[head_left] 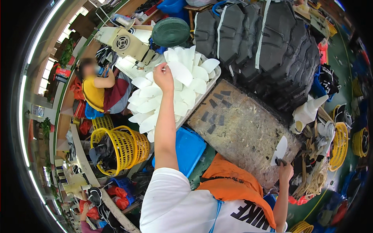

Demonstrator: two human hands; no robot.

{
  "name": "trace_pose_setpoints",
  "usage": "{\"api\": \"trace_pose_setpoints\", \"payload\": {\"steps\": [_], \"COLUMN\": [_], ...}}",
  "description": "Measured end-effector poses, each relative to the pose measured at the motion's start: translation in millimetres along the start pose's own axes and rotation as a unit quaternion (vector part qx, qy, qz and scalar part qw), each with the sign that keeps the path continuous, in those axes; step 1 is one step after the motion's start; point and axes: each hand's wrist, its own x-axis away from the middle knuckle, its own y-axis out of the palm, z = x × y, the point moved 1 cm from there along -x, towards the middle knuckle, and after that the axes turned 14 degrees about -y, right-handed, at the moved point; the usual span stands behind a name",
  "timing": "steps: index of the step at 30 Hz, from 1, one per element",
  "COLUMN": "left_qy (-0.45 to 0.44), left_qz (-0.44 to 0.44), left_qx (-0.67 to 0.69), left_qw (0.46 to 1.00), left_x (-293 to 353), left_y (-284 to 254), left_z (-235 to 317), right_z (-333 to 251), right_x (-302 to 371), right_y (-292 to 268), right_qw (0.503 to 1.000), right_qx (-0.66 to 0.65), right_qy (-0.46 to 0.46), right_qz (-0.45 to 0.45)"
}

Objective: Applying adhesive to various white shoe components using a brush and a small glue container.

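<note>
My left hand (163, 79) reaches far forward over a heap of white curved pieces (149, 92). Its fingers are pinched at the edge of one leaf-shaped white piece (180, 73) on top of the heap. At the right end of a stained work board (237, 130), my right hand (286, 171) is closed on a small dark object (279, 161), whose kind I cannot make out. Just beyond that hand, touching the dark object, lies a single white curved piece (280, 146). Several small dark grey patches (213, 117) are scattered on the board's far left part.
Stacked black panels (279, 46) rise behind the board. A white nozzle bottle (307, 114) stands at its right edge. A sewing machine (128, 46) and green fan (171, 32) are beyond the heap. Yellow baskets (116, 149) and a seated co-worker (97, 87) are left.
</note>
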Motion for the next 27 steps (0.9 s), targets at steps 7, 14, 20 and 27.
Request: {"api": "trace_pose_setpoints", "payload": {"steps": [7,14,20,27], "left_qy": [0.202,0.13,0.154,0.036], "left_qz": [0.052,0.002,0.028,-0.159], "left_qx": [-0.036,-0.02,-0.02,-0.251], "left_qw": [0.977,0.991,0.987,0.954], "left_x": [27,36,1,27], "left_y": [27,25,7,29], "left_z": [33,36,13,-101], "right_z": [-5,-4,0,-2], "right_x": [2,5,4,3], "right_y": [-6,-9,-3,-4], "right_qw": [1.0,0.999,0.999,0.998], "right_qx": [-0.019,-0.044,-0.046,-0.056], "right_qy": [0.014,-0.024,0.006,0.003], "right_qz": [-0.014,0.008,-0.012,-0.004]}}
